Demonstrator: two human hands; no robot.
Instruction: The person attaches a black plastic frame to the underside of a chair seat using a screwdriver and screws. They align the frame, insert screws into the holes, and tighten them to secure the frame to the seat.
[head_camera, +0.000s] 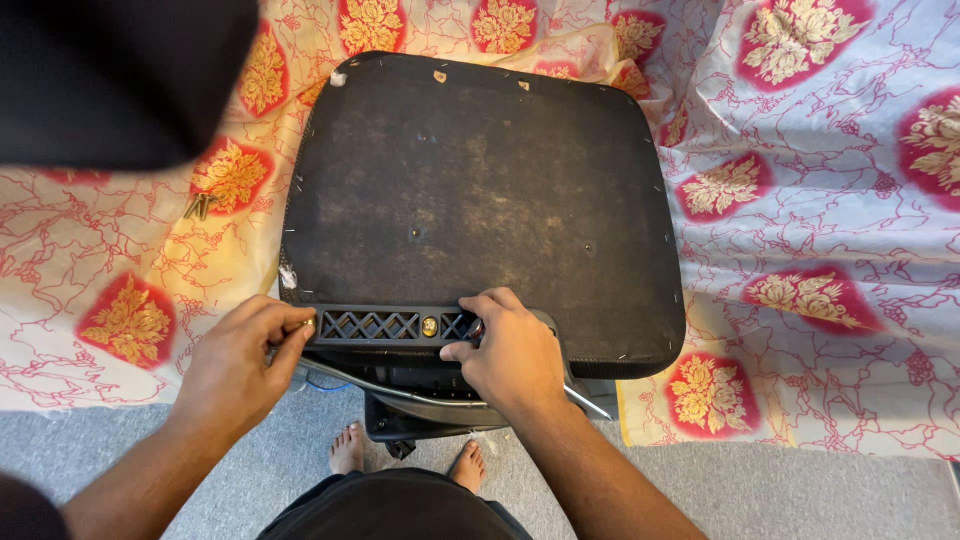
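A broad bedsheet of pale cloth printed with red and gold flower medallions (800, 200) is seen spread over what is probably a bed, its near edge falling to the grey carpeted floor (800, 490). Upon it, at the near edge, an upturned chair seat with a black, dusty fabric underside and a stapled rim (470, 190) is laid flat, overhanging the edge toward the person. It is judged to be stiff and fairly heavy, padded on its hidden face, and best gripped by its firm rim or by the hard plastic at its near side rather than by the thin backing cloth. Along that near side a black plastic lattice bracket (375, 325) is fixed, with a dark chair mechanism and a grey metal lever (400, 388) beneath. A small brass-coloured bolt (429, 326) is seated in the bracket and is judged smooth and easily dropped. The left hand (235, 365) is curled, its fingertips pinching at the bracket's left end. The right hand (505, 350) is curled over the right end, fingers pressed together on something small and dark that cannot be made out.
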